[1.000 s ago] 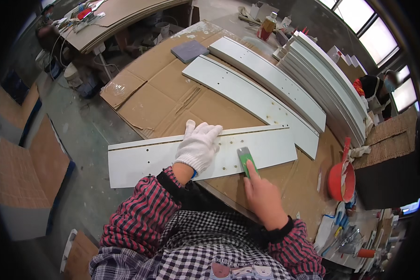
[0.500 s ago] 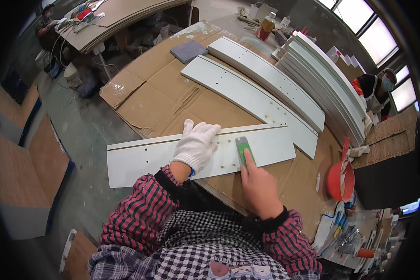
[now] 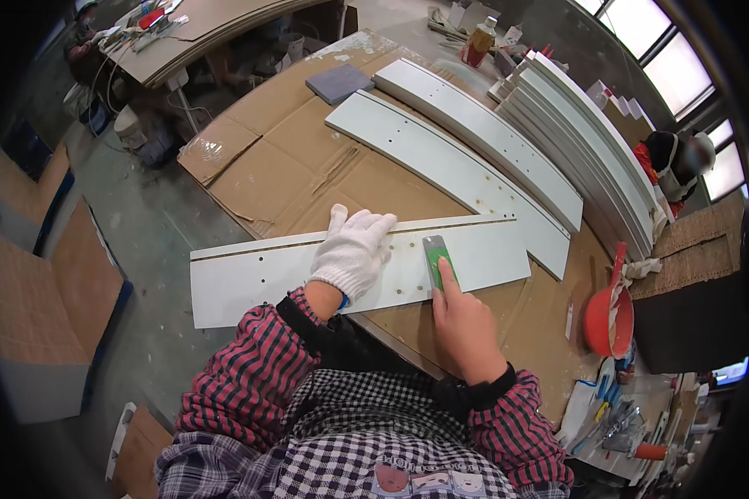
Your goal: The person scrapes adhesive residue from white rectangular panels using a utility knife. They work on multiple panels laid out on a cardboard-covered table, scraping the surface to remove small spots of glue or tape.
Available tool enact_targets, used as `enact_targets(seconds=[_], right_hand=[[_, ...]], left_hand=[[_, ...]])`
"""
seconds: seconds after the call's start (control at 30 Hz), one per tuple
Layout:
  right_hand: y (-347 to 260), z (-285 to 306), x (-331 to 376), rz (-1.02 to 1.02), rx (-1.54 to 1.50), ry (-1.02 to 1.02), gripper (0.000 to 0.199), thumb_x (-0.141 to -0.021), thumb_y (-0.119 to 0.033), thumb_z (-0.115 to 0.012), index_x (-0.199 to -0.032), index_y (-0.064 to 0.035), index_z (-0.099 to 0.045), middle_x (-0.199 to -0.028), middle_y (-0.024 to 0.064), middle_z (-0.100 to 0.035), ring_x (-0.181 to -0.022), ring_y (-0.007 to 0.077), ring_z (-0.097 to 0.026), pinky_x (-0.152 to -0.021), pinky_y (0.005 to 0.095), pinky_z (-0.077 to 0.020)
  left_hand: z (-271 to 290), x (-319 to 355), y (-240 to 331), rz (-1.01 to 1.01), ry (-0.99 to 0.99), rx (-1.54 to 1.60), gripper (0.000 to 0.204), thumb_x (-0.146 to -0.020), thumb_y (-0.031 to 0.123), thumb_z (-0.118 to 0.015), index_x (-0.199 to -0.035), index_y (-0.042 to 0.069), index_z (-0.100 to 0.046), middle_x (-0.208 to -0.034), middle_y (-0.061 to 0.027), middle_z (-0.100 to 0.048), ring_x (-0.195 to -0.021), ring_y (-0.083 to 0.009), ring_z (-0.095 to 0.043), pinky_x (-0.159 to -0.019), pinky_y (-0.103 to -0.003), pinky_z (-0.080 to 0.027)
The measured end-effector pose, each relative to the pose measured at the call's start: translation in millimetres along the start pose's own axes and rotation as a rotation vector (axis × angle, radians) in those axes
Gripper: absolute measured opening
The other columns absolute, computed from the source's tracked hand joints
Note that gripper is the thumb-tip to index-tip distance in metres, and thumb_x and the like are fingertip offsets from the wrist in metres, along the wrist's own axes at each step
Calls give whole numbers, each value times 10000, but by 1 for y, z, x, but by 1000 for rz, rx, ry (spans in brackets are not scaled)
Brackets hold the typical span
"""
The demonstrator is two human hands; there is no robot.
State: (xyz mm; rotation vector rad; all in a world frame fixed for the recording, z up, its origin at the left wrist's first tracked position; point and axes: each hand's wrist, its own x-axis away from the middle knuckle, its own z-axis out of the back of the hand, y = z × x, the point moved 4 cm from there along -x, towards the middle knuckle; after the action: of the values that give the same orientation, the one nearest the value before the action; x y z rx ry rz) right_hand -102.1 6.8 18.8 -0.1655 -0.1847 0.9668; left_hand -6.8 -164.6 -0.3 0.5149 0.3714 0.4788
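Note:
A long white panel [image 3: 266, 270] with a groove along its far edge and several small holes lies across the cardboard in front of me. My left hand [image 3: 352, 256], in a white knit glove, rests on the panel with its fingers stretched over the groove. My bare right hand [image 3: 466, 328] grips a putty knife [image 3: 436, 259] with a green handle and a flat grey blade. The blade lies over the right part of the panel, near some brownish filled spots; whether it touches the surface, I cannot tell.
Two more white panels [image 3: 441, 154] lie beyond, beside a grey block [image 3: 339, 83] on the cardboard [image 3: 295, 175]. Stacked white panels [image 3: 574, 150] stand at right. A red pan [image 3: 597, 324] and tools [image 3: 612, 407] sit at lower right. Another person [image 3: 678, 162] is behind the stack.
The putty knife and my right hand have shifted only slightly against the panel. My left hand stays in place on it. The whole view has moved a little.

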Motion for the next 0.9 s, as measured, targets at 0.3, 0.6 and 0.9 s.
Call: enact_targets(seconds=[0.3,0.6,0.9], right_hand=[[-16,-1,5,37,18,-21,515,-936,-251,-536,-1423,-141,-412,-670,190,-616,-605,393,-614,-566,506,-487],[-18,0,1,56,12,-31,532,-925,-270,-548,-1424,-143,-414,-661,186,-619,-583,386,-616,-553,501,-490],[-18,-4,-8,15,-26,-66,579,-921,-292,-562,-1454,-162,-376,-710,194,-633,-638,400,-630,-594,484,-503]], left_hand=[[-1,0,-2,50,4,-3,520,-820,166,-624,-1319,82,-501,-1190,-129,-578,-1152,-400,-431,-1062,-451,-313],[6,0,5,96,-43,11,496,-829,159,-612,-1308,84,-507,-1174,-129,-582,-1110,-393,-446,-1028,-429,-350],[5,-1,4,84,-25,8,506,-822,163,-615,-1310,84,-505,-1185,-122,-579,-1129,-384,-436,-1035,-422,-355]])
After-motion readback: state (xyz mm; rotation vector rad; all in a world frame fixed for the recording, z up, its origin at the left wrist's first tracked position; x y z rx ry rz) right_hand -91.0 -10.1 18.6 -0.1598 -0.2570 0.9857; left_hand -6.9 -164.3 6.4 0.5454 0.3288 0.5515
